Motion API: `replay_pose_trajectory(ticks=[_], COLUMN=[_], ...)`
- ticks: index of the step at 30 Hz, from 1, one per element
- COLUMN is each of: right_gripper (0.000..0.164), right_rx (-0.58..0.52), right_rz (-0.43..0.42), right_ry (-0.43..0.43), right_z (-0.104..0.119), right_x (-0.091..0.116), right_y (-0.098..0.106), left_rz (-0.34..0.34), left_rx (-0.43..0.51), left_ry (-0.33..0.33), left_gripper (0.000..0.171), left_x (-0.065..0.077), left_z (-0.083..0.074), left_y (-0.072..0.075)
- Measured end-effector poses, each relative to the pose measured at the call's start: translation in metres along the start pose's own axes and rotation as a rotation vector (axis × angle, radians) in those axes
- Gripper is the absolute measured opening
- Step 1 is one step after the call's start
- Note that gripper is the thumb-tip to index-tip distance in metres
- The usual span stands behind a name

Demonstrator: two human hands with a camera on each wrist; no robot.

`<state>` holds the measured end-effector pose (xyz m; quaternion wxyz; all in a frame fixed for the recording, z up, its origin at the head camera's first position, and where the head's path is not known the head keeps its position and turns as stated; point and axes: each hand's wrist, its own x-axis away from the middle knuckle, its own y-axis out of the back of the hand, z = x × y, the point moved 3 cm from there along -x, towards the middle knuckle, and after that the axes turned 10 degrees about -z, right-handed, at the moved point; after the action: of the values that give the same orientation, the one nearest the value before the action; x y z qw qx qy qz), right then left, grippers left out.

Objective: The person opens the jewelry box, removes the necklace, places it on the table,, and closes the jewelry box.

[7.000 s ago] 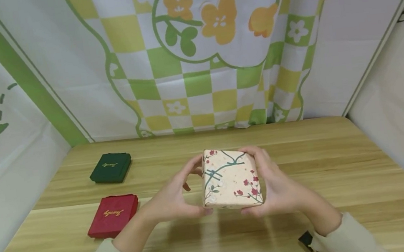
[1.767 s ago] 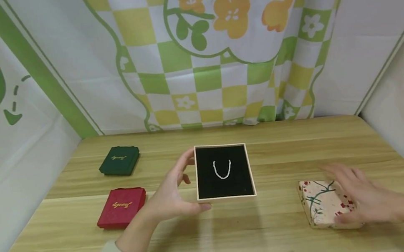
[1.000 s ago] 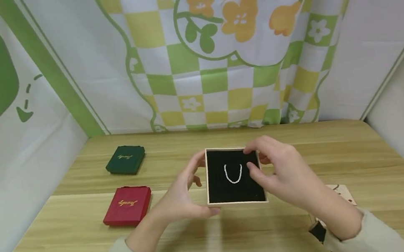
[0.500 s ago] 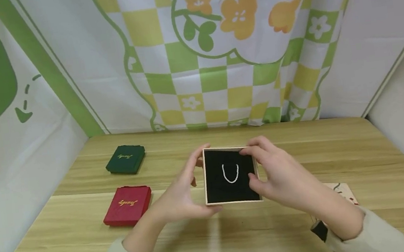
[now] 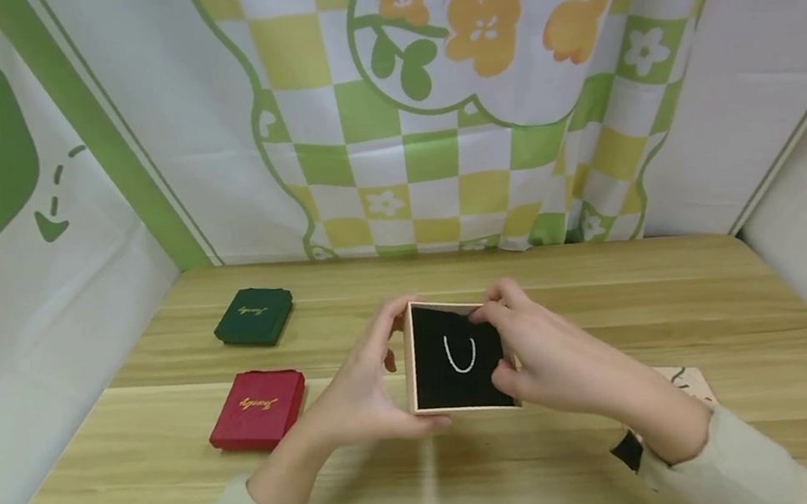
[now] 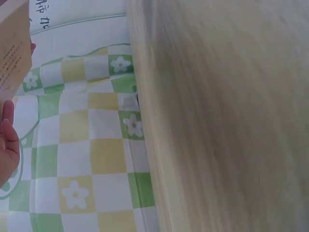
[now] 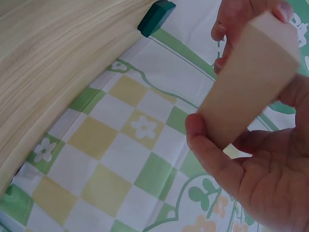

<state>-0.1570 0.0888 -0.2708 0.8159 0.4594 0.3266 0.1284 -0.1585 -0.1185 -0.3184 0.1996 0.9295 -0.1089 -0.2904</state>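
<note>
Above the table, my left hand (image 5: pixel 363 391) grips the open base of a small cream gift box (image 5: pixel 412 369) by its left side, thumb along the near edge. A black insert pad (image 5: pixel 439 390) fills the box, with a thin silvery chain (image 5: pixel 463 371) in a U shape on it. My right hand (image 5: pixel 568 358) is at the box's right side, index finger and thumb pinching the pad's edge. Along the far edge the pad sits tilted, baring some inner wall. In the right wrist view, the box's plain outer side (image 7: pixel 256 72) shows between both hands.
The flower-patterned lid (image 5: pixel 688 383) lies on the table, partly hidden behind my right forearm. A red jewelry box (image 5: pixel 257 413) and a dark green one (image 5: pixel 254 316) stand at the left. A checked curtain (image 5: pixel 430 156) hangs behind the table's far edge.
The lid came off and was put down at the right. My right hand then came back to the box. Over the last second its fingers moved left and the pad tilted in the box.
</note>
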Motion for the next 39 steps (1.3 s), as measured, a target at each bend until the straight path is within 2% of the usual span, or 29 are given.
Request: replay_pose_trajectory(ticks=[6,14,18,22,25,31,39], right_gripper=[0.035,0.02,0.011,0.014,0.018,0.016,0.017], right_rx=[0.026,-0.158,-0.251,-0.312,-0.327,-0.353,-0.529], right_rz=[-0.03,0.061,0.067,0.027,-0.035,-0.099,-0.148], right_ry=[-0.026,0.021,0.018,-0.08,-0.142,-0.157,-0.203], right_z=[0.002,-0.012,-0.016,-0.018,-0.02,-0.024,-0.029], right_x=[0.002,-0.001,-0.005,-0.006,-0.006,-0.004,0.0], right_y=[0.003,0.016,0.02,0.021,0.021,0.021,0.017], left_rz=[-0.002,0.004,-0.002,-0.011,-0.018,-0.041,-0.057], left_rx=[0.019,0.052,0.043,0.028,0.023,0.021,-0.013], left_ry=[0.015,0.035,0.046,0.082,0.118,0.125,0.127], left_gripper=[0.11,0.11,0.111,0.111,0.111,0.112,0.116], left_x=[0.0,0.0,0.0,0.001,0.001,0.001,0.003], left_z=[0.0,0.001,0.001,0.002,0.003,0.003,0.003], left_y=[-0.002,-0.005,-0.006,-0.006,-0.005,-0.006,-0.008])
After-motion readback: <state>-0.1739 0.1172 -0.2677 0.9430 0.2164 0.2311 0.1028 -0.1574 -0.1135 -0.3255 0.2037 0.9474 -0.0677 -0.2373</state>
